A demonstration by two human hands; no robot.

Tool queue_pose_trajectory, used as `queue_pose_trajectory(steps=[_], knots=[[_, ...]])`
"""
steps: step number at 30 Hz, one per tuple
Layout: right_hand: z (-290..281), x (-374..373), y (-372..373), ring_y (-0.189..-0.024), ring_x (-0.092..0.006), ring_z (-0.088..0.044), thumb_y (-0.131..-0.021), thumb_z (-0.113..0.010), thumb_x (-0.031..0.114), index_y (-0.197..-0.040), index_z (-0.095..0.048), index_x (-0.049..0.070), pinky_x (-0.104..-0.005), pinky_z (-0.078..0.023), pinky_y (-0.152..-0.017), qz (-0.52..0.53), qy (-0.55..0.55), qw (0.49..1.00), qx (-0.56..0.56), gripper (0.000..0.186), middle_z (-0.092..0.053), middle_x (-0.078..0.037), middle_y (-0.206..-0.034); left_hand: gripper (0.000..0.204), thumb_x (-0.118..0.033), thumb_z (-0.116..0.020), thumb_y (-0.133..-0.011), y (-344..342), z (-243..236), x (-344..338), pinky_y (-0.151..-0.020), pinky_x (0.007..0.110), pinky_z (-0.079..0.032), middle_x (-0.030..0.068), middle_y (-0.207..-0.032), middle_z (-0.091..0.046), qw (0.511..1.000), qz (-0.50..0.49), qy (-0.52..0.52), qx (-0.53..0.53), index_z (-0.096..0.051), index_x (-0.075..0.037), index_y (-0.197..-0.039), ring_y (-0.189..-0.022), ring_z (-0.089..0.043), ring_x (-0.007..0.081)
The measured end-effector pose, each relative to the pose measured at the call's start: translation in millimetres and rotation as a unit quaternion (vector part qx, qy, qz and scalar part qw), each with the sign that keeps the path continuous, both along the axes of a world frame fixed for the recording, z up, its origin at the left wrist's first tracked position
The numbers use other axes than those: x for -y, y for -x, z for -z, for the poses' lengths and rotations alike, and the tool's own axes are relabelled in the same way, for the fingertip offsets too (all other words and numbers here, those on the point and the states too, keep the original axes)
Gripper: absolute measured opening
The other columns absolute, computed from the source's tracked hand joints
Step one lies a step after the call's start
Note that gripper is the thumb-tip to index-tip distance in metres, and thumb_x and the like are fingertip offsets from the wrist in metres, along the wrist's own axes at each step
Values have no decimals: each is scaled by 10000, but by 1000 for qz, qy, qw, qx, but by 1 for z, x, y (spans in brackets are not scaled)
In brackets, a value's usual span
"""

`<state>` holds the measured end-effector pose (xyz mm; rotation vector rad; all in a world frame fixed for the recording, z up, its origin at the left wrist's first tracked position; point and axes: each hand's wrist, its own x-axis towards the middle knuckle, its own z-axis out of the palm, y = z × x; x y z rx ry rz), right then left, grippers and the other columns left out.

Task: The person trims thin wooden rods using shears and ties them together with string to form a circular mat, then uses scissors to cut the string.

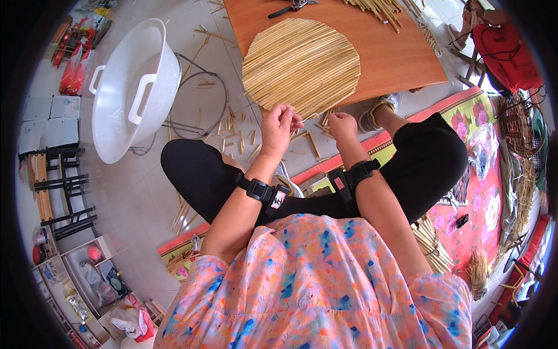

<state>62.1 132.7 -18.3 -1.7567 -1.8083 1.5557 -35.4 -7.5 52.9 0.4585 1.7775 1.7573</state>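
hands, both bare, meet close together just below the middle of the mat's near edge, a small gap between them. the left hand [279,127] has its fingers curled in and the thumb brought against them, its top overlapping the mat's rim at about seven o'clock. the right hand [343,125] is closed into a loose fist, thumb over the bent forefinger, near the rim at about five o'clock. whether either closed grip has something thin inside, or presses on the mat, i cannot tell.

the round mat [302,67] lies at twelve o'clock in the view, over the near left corner of the brown desk [407,64]. it is made of straw-yellow stalks set tightly side by side, running roughly from nine to three o'clock, with darker, browner streaks among them. the outline is nearly a circle, its ends slightly stepped and ragged.

at the mat's twelve o'clock lie black-handled cutters [295,6]; at its one o'clock, a heap of loose stalks [379,11]. a white basin [133,87] stands tilted at ten o'clock, and cut stalk pieces [312,143] litter the floor near the hands.
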Motion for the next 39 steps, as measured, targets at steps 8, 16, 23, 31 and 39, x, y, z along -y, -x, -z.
queue_pose_trajectory(steps=[8,16,23,31,39], knots=[[-29,2,7,-643,-212,-638,-772,-616,190,-913,-675,62,-345,-505,-621,-39,-115,992,-32,199,-655,-83,-704,130,-128,-496,-941,2,8,5,-564,228,-509,57,-754,-629,998,33,59,-20,-564,-17,-936,-655,-639,132],[-30,0,6,-762,-258,-649,-775,-598,230,-904,-685,92,-346,-508,-693,-125,-183,975,17,208,-671,-107,-789,110,-66,-550,-889,5,31,11,-515,219,-481,43,-734,-620,991,64,116,-37,-591,-3,-969,-601,-628,115],[-52,3,0,-634,-207,-649,-760,-596,235,-812,-697,75,-328,-507,-610,-75,-76,988,109,196,-672,-118,-763,138,-40,-593,-821,1,29,8,-491,255,-476,90,-707,-638,977,88,184,-54,-608,6,-951,-544,-636,144],[-13,-4,1,-508,-140,-477,-768,-637,264,-882,-635,57,-277,-343,-421,91,245,962,-78,237,-587,-32,-710,157,-63,-614,-805,0,28,-2,-505,285,-486,117,-673,-639,962,104,220,-124,-617,-8,-952,-535,-634,161],[-16,4,8,-682,-114,-516,-777,-687,300,-962,-625,76,-258,-339,-452,65,260,959,-94,297,-607,-4,-807,184,-108,-621,-804,9,34,-10,-540,292,-489,112,-692,-647,934,114,241,-239,-626,-24,-967,-582,-636,173]])
